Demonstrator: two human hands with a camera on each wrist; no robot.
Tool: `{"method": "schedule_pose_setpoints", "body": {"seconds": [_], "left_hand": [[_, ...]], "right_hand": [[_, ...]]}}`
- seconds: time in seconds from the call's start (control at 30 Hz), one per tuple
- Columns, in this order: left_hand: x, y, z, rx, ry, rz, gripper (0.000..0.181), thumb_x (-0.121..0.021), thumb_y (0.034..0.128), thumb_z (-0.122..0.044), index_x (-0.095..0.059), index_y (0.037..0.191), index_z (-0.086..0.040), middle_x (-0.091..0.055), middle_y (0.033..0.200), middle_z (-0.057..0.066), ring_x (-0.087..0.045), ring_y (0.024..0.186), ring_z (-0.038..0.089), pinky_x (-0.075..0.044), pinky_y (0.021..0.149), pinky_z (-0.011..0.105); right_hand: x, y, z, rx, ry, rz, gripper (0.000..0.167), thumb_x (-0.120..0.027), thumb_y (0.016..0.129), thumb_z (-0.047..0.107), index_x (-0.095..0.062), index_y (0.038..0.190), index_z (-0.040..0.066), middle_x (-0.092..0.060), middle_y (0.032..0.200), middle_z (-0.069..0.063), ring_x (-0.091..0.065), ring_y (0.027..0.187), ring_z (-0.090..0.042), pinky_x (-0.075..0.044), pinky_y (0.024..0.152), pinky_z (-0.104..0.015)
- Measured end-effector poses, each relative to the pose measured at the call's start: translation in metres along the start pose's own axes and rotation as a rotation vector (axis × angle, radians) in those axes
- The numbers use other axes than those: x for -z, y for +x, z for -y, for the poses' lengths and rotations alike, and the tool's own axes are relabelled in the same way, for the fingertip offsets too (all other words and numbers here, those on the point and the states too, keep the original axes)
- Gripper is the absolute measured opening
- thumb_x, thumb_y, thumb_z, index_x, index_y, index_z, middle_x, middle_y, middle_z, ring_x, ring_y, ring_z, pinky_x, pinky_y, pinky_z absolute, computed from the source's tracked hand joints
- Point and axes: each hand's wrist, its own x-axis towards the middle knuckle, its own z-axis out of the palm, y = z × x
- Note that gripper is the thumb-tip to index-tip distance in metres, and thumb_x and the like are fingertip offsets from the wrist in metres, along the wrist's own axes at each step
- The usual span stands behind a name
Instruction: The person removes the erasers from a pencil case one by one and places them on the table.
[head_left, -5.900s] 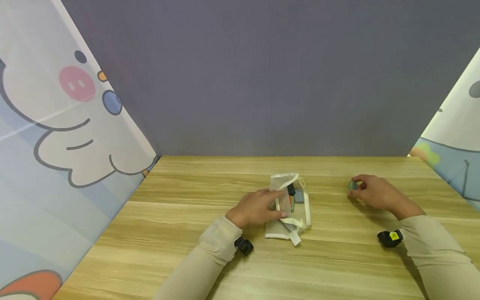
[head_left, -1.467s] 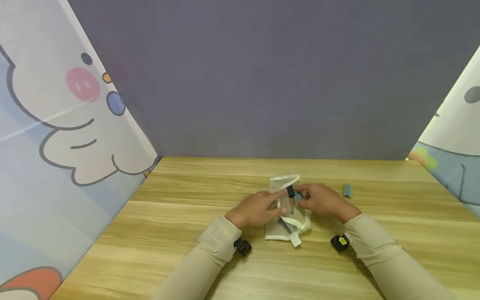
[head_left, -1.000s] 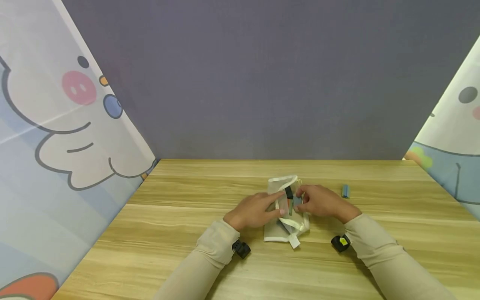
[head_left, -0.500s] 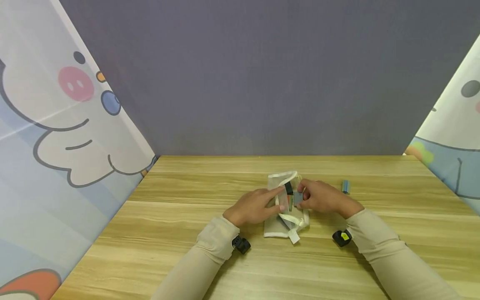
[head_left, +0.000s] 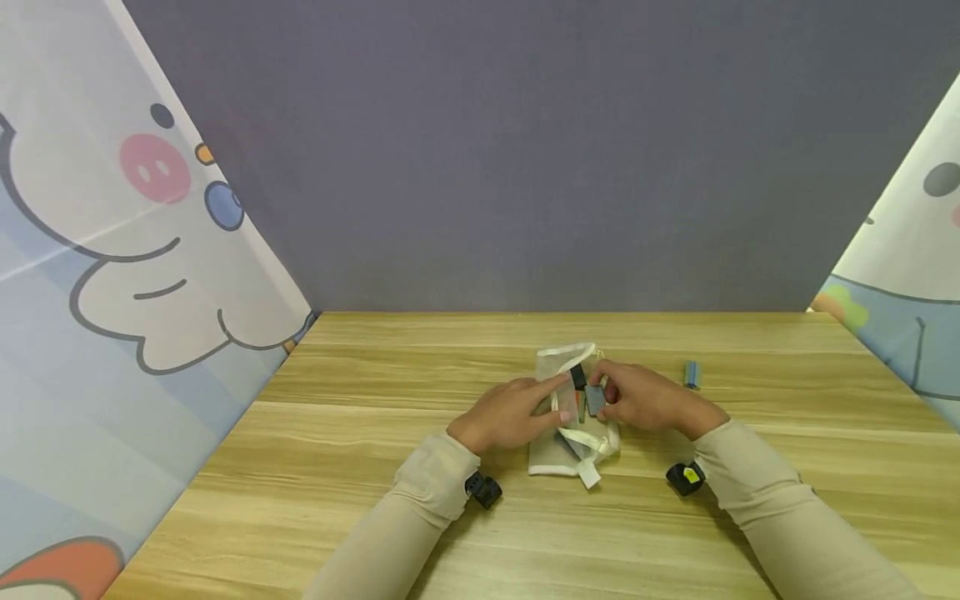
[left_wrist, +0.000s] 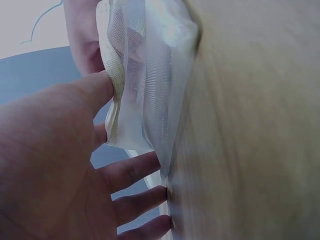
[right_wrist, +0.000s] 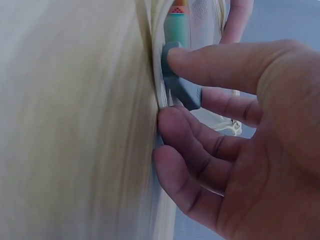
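Observation:
A white mesh pouch [head_left: 551,458] with cream zip edges lies on the table, its mouth facing right. My left hand [head_left: 512,414] holds up the pouch's upper layer at the mouth, thumb and index finger at its edge; in the left wrist view the mesh [left_wrist: 132,95] lies against the thumb of that hand [left_wrist: 60,150]. With thumb and fingers my right hand [head_left: 637,397] pinches a grey-blue block [head_left: 595,401] at the mouth; the right wrist view shows this block [right_wrist: 186,92] under the thumb. A black piece [head_left: 577,377] and orange and green pieces [head_left: 581,406] are inside the pouch.
A small blue piece [head_left: 692,375] lies on the wooden table [head_left: 337,467] to the right of the pouch, beyond my right hand. A grey panel [head_left: 517,167] stands behind the table, with cartoon-printed sheets [head_left: 90,317] at both sides.
From several seconds ago, my right hand has let go of the small piece at the right and moved left to the pouch. In the last half second the grey-blue block has tilted slightly.

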Motion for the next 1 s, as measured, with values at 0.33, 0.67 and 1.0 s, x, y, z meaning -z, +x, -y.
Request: {"method": "schedule_pose_setpoints", "body": {"seconds": [0.33, 0.67, 1.0], "left_hand": [[0.0002, 0.0001, 0.0, 0.001, 0.005, 0.008, 0.066, -0.043, 0.1021, -0.059, -0.029, 0.16, -0.031, -0.053, 0.145, 0.006, -0.051, 0.131, 0.022, -0.044, 0.103, 0.046], [-0.0006, 0.0021, 0.0001, -0.011, 0.025, 0.013, 0.065, -0.043, 0.103, -0.057, -0.029, 0.16, -0.03, -0.053, 0.145, 0.007, -0.053, 0.128, 0.022, -0.047, 0.098, 0.043], [-0.0009, 0.0022, 0.0007, -0.019, 0.022, 0.007, 0.064, -0.045, 0.1029, -0.057, -0.03, 0.16, -0.03, -0.053, 0.145, 0.007, -0.053, 0.129, 0.021, -0.046, 0.1, 0.043]], "right_hand": [[-0.0022, 0.0013, -0.0024, 0.012, 0.011, 0.008, 0.041, -0.078, 0.089, 0.019, -0.055, 0.119, 0.003, -0.06, 0.089, -0.002, -0.055, 0.076, -0.015, -0.046, 0.069, -0.036], [-0.0058, 0.0013, 0.0006, -0.049, -0.025, -0.029, 0.045, -0.079, 0.088, 0.032, -0.057, 0.115, 0.004, -0.057, 0.088, -0.002, -0.052, 0.074, -0.016, -0.044, 0.067, -0.035], [-0.0029, 0.0004, 0.0001, -0.036, -0.011, -0.018, 0.041, -0.078, 0.089, 0.025, -0.057, 0.116, 0.003, -0.059, 0.085, 0.0, -0.055, 0.072, -0.014, -0.046, 0.067, -0.035]]}}
